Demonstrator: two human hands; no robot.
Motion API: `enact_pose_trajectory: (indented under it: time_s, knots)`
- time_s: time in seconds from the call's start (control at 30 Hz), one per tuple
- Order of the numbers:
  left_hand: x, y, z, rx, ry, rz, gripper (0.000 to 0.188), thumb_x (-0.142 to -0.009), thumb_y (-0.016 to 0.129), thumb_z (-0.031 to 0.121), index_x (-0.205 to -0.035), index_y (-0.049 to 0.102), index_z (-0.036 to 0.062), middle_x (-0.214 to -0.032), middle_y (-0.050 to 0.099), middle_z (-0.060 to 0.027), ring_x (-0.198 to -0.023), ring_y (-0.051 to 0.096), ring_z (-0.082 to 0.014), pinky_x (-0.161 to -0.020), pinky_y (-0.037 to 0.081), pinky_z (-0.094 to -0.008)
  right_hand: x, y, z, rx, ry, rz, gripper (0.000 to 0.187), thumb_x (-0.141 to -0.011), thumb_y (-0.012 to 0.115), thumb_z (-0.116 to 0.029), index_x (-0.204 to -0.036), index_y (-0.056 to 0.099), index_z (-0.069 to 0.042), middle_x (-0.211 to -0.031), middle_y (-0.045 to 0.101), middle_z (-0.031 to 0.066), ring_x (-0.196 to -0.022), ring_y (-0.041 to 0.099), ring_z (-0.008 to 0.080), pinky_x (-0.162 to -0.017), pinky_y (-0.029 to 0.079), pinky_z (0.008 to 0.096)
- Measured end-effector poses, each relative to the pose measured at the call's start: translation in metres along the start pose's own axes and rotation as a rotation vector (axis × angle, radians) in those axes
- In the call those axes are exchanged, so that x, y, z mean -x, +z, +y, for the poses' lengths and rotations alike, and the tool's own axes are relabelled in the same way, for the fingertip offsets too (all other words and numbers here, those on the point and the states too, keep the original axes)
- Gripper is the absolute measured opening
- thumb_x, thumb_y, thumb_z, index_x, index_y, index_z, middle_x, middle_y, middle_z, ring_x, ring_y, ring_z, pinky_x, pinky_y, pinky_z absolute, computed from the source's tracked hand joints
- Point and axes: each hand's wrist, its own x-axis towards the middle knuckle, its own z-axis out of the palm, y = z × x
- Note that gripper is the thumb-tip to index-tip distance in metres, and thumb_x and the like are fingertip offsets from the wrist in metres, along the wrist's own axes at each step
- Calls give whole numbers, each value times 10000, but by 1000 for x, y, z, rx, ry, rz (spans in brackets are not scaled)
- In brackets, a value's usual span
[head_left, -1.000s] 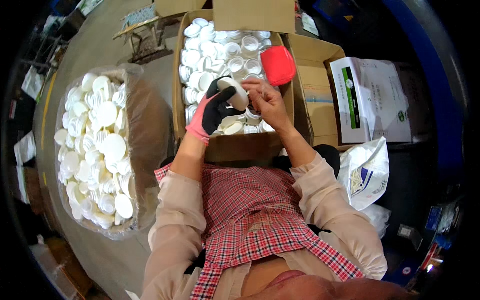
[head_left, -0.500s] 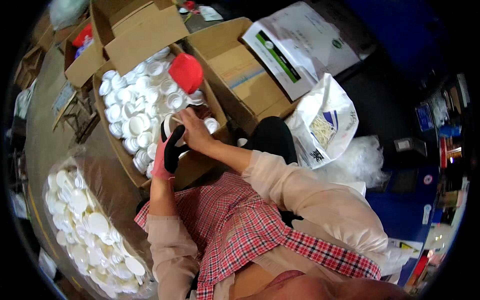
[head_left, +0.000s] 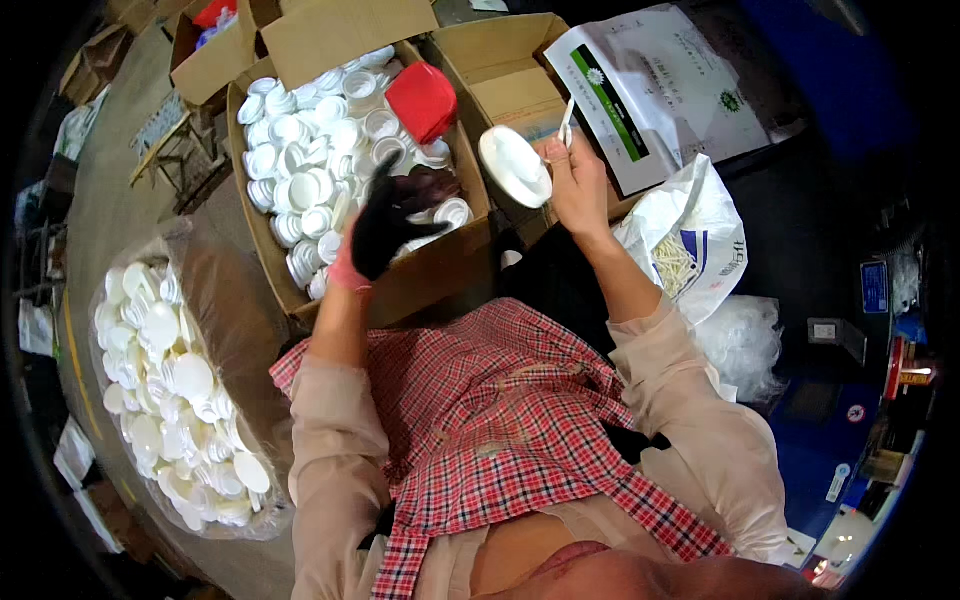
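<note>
The right hand [head_left: 580, 185], bare, is raised over the open flaps of a brown carton [head_left: 515, 75] and closed around a round white lid [head_left: 515, 165], which it holds tilted at the fingertips; a thin white stick [head_left: 566, 122] stands up from the same grip. The lid is in the air, clear of both boxes, just right of the big cardboard box [head_left: 400, 280].

The left hand [head_left: 385, 225] wears a black glove with a pink cuff. It hovers over the near right corner of the big cardboard box with fingers spread and loosely curled, and it holds nothing that can be made out. Under and beyond it the box is filled with small white caps [head_left: 300, 150], and a red cap [head_left: 422, 100] lies on top toward the far right corner.

To the left, a clear plastic bag [head_left: 180, 380] holds a heap of white lids. To the right lie a printed white sack [head_left: 650, 90] and a white plastic bag [head_left: 690, 240] with thin sticks inside.
</note>
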Motion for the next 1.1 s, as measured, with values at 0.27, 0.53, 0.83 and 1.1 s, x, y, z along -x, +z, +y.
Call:
enact_pose_trajectory:
  time_s: [0.27, 0.53, 0.83, 1.1]
  knots:
    - [14, 18, -19, -93, -132, -31, 548, -893, 612, 318, -1331, 452, 30, -1242, 565, -88, -1122, 561, -212, -950, 468, -345, 29, 56, -18, 274, -594, -205, 55, -819, 571, -29, -861, 535, -20, -811, 546, 145, -821, 585, 360, -692, 487, 439]
    - [32, -2, -15, 61, -106, 256, 305, -808, 620, 44, -1084, 604, -84, -1046, 642, -147, -979, 632, -251, -877, 514, -360, -11, -35, 41, -16, 122, 408, 294, -1016, 433, -219, -835, 555, -21, -668, 596, 49, -495, 524, 102, -472, 425, 247]
    - [49, -29, 66, -763, 429, 348, 684, -870, 685, 196, -1402, 300, 3, -1232, 587, -167, -1168, 566, -258, -986, 444, -396, 25, -188, 84, 1171, 373, -100, 452, -857, 644, -276, -1239, 567, -46, -1249, 573, 195, -1156, 538, 366, -951, 436, 487]
    - [67, -57, 83, 356, 323, 464, 620, -971, 295, 560, -1433, 327, 147, -1381, 434, -229, -1285, 401, -475, -997, 372, -622, -48, 157, 117, 575, -264, -878, 358, -864, 617, -177, -1185, 557, -30, -1191, 583, 190, -1062, 570, 385, -901, 468, 449]
